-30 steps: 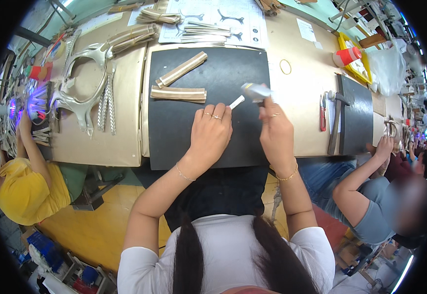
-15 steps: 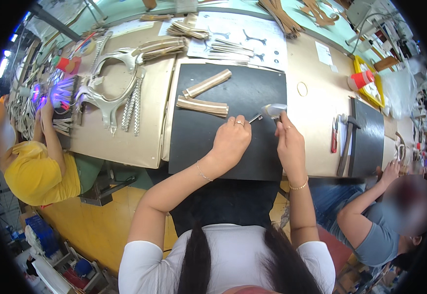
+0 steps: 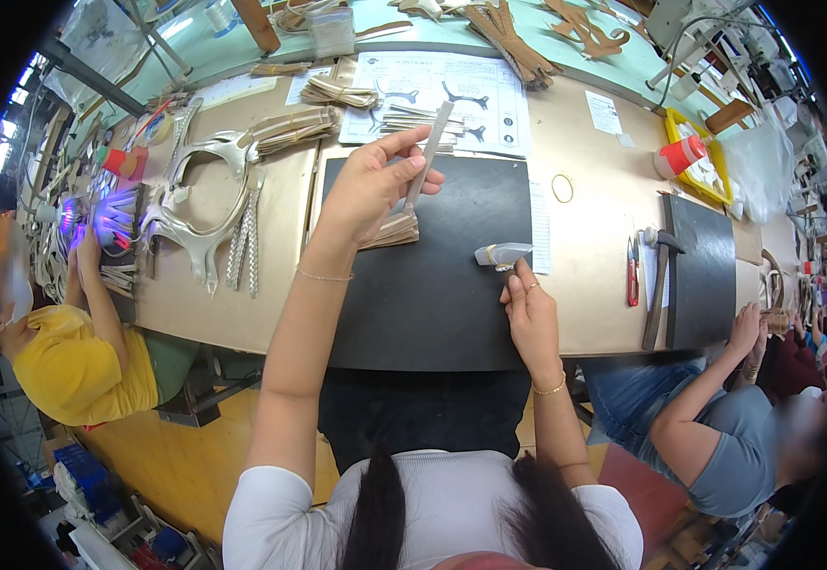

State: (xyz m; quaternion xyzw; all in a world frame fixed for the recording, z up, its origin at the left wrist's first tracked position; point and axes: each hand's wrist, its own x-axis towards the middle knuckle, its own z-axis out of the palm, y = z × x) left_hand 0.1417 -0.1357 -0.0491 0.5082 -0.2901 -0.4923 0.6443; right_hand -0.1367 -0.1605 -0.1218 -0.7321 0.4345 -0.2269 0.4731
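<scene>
Head-worn fisheye faces down — near the workbench (image 3: 589,256).

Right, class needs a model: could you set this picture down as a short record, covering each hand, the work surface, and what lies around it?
Left hand: holds a narrow, thin greyish strip, raised
Right hand: holds a small whitish translucent object with a yellow band; exact kind unclear
Work surface: flat black rectangular mat
Left of mat: shiny silver curved pieces
Right of mat: red-handled tool; dark-headed hammer
</scene>
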